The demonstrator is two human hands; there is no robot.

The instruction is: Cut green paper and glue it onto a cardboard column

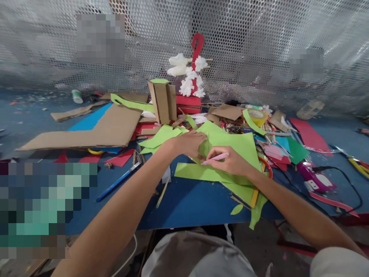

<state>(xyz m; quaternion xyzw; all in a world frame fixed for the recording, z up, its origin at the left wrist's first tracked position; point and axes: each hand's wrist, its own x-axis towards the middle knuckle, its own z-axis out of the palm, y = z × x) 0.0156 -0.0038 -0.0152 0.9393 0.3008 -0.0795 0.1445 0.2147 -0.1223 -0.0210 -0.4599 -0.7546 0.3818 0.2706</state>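
Observation:
My right hand (230, 161) grips a pink pen (216, 157), its tip pointing left toward the light-green paper (236, 144). Beside it, my left hand (191, 144) has its fingers curled down at the left part of this paper and appears to grip it; the fingertips are partly hidden. Under my right hand runs a long light-green paper strip (196, 172). Other light-green offcuts (161, 136) lie left of my left hand. A small green leaf-shaped piece (236, 209) sits near the table's front edge.
Behind my hands stand a cardboard column (163, 102) and a red stand with white flowers (188, 82). Large cardboard (112, 127) and a blue cutter-like tool (118, 181) lie left. Yellow tape (256, 117), a corded purple device (315, 179) and yellow-handled scissors (357, 165) are right.

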